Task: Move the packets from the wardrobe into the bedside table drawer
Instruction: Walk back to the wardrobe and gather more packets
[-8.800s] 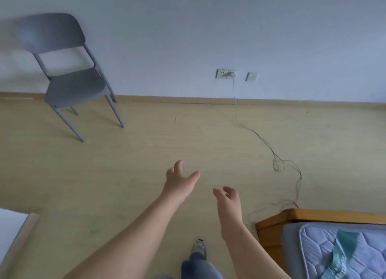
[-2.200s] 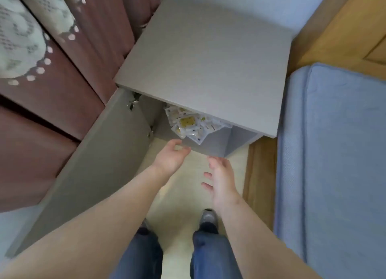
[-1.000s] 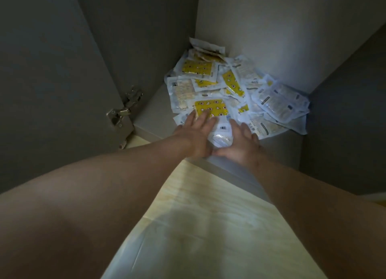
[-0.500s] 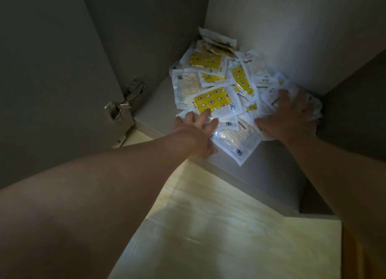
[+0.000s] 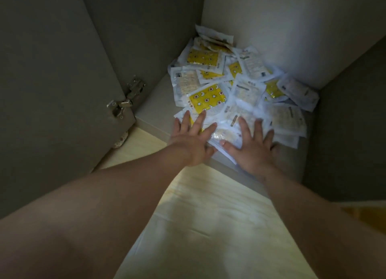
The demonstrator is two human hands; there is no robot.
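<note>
Many packets, right hand — moved inward

Both arms reach fwd. L hand lies flat, fingers spread, on the near-left edge of the packets. R hand is flat too, on the near-right edge. Thumbs are close but apart.

The packets look like glossy clear plastic – some printed yellow, crinkled and catching light. The hinge is shiny metal. The cabinet door appears matt and smooth – the floor pale wood-grain.
</note>
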